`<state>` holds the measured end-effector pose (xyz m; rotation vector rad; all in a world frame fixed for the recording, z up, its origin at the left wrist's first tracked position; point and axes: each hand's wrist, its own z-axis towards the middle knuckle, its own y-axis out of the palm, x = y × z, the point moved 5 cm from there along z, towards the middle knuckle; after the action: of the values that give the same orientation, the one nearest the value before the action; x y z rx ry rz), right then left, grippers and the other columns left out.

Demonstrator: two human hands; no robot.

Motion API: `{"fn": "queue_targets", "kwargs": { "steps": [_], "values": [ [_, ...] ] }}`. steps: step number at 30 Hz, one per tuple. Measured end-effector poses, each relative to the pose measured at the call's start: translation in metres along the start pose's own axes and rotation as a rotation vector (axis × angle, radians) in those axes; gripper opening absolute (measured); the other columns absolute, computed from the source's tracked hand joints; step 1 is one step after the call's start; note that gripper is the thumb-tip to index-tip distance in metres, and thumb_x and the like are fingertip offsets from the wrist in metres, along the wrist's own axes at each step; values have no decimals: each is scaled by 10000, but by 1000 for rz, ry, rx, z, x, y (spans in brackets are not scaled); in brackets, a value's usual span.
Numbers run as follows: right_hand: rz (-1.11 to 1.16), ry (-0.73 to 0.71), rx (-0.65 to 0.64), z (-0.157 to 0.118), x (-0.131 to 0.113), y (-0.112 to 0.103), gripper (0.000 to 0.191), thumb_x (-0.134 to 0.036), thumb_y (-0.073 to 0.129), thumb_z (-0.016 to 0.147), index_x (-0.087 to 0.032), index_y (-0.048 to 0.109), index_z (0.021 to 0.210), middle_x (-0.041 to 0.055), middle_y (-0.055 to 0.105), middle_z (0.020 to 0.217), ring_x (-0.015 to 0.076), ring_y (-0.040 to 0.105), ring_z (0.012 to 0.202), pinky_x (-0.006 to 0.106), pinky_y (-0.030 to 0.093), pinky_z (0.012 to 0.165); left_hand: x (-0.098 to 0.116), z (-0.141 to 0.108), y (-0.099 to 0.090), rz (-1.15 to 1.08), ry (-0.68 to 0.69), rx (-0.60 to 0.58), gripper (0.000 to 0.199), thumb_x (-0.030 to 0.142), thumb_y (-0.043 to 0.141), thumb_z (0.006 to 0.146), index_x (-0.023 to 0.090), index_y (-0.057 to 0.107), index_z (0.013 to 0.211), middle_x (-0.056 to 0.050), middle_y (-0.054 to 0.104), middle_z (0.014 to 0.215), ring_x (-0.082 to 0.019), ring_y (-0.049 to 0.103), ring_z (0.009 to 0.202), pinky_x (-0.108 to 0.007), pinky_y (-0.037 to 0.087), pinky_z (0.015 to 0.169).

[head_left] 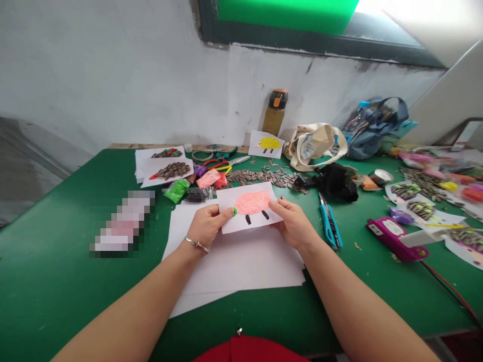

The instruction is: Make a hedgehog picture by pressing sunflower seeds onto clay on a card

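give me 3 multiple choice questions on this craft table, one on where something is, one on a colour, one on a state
1. Where does the blue knife lie?
A. right of the right hand
B. under the white sheets
C. by the bottle

2. What colour is the clay body on the card?
A. yellow
B. pink
C. blue

3. How is the card held?
A. by the left hand alone
B. by no hand, flat on the table
C. by both hands, one at each end

Answers:
1. A: the knife lies on the green table just right of the right hand.
2. B: the blob is pink, with two dark legs below it.
3. C: the left hand pinches the left end by a small green bit, and the right hand grips the right end.
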<state>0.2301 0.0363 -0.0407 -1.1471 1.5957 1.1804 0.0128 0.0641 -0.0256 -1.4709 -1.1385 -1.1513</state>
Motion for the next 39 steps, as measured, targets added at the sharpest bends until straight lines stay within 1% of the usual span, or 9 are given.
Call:
{"fn": "queue_targets", "kwargs": {
  "steps": [3,10,14,18,23,27,31,36,39],
  "values": [
    [-16,-15,13,0,-1,0,338,-503,767,641,-192,671,732,2,625,658,160,564,682,304,457,601,1,0,0,12,17,2,518,570,733,651,172,446,483,69,368,445,-63,305,438,-225,210,437],
    [-42,-36,4,0,-1,1,324,-508,758,653,-201,672,708,-7,617,628,148,552,638,364,476,711,1,0,2,-79,-29,-17,480,561,787,577,154,538,527,56,435,485,-69,327,464,-226,212,448],
    [-49,-55,12,0,-2,0,306,-501,756,661,-209,676,706,-12,610,627,152,550,647,380,477,739,-2,2,0,-55,1,13,554,615,737,630,172,435,487,68,360,457,-61,282,449,-231,177,442],
    [-64,-55,8,1,-2,0,302,-500,757,662,-212,670,691,-15,604,621,147,540,634,382,478,745,-10,5,-1,-97,6,9,542,639,688,683,169,469,526,57,381,473,-69,303,452,-232,176,444],
    [-63,-52,6,1,-2,1,309,-509,760,651,-217,676,704,-12,599,612,154,544,637,382,484,738,-8,4,-1,-111,-5,14,545,611,738,640,165,457,503,59,385,470,-65,315,454,-224,195,446],
    [-70,-53,0,1,-1,1,305,-508,757,659,-217,674,697,-14,606,628,145,536,630,375,482,735,-4,1,2,-133,-34,-20,478,560,793,586,142,562,564,43,462,513,-75,366,483,-218,240,457],
    [-46,-44,13,1,-1,1,311,-506,767,645,-215,678,709,-11,612,629,147,539,627,354,475,694,-3,1,0,-124,-30,1,510,594,749,634,147,527,529,48,424,489,-66,341,462,-214,237,434],
    [51,15,41,1,0,1,321,-476,787,638,-198,684,760,-21,589,628,115,489,585,262,391,539,-7,3,2,-185,-54,-65,492,555,762,641,157,494,532,36,471,528,-89,451,492,-236,399,483],
    [74,23,30,2,1,2,311,-458,792,644,-188,678,747,-27,578,624,100,466,572,248,385,543,-9,4,1,-165,-63,-57,456,504,800,600,155,511,549,26,510,544,-106,499,515,-239,411,486]
  ]
}}
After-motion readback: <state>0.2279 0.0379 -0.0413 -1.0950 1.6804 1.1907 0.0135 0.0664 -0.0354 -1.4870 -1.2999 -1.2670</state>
